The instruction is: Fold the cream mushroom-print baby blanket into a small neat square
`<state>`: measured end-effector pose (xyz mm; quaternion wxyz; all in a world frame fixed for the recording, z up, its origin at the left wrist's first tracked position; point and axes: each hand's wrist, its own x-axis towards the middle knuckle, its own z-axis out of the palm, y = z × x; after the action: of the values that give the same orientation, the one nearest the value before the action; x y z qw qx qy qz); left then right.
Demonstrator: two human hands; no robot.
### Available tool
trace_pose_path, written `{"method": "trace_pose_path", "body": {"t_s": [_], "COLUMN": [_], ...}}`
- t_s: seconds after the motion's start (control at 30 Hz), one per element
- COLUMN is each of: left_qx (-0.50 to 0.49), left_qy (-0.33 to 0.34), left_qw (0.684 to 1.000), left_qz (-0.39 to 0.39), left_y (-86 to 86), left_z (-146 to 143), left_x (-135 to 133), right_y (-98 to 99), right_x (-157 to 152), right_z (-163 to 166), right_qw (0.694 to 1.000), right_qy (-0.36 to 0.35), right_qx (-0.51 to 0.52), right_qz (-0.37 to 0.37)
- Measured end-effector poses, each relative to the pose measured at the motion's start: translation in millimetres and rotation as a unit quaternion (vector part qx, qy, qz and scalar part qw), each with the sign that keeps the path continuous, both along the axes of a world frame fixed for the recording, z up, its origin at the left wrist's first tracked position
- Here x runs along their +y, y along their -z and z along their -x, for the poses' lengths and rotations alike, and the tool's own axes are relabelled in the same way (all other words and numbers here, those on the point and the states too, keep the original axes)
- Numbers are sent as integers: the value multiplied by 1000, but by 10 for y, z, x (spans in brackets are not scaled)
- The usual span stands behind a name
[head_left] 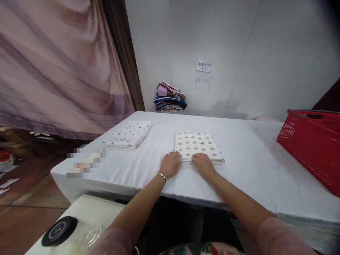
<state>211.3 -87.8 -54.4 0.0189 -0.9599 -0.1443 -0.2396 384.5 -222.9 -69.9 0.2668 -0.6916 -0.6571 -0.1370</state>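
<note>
A folded white cloth (195, 143) with rows of small grey shapes and a few coloured ones lies flat on the white-covered table (247, 166). My left hand (170, 164), with a bracelet at the wrist, has its fingers closed at the cloth's near left corner. Along the same near edge, a little to the right, the fingers of my right hand (203, 164) curl over the fabric. Both thumbs are partly hidden. Farther left lies a second folded cloth (129, 134), white with small dark marks.
A red plastic basket (313, 148) stands at the table's right. Against the wall at the back is a stack of folded fabrics (170, 99). A pink curtain (61, 71) hangs at left. Nearer, a pale surface (90, 209) carries a round black object (60, 231).
</note>
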Motion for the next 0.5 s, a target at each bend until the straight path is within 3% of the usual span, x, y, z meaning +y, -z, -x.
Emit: {"method": "trace_pose_path", "body": {"t_s": [0.27, 0.37, 0.5], "left_qx": [25, 15, 5], "left_qy": [12, 15, 19], "left_qw": [999, 1000, 1000], "left_qz": [-17, -15, 5], "left_y": [36, 65, 74], "left_z": [-183, -183, -162], "left_x": [10, 36, 44], "right_y": [-150, -175, -69], "right_x": [-121, -359, -670], "right_z": [-54, -259, -593], "right_qw": [1000, 999, 994], "right_qy": [-6, 38, 107], "right_qx": [-7, -22, -13], "right_qz": [14, 0, 1]}}
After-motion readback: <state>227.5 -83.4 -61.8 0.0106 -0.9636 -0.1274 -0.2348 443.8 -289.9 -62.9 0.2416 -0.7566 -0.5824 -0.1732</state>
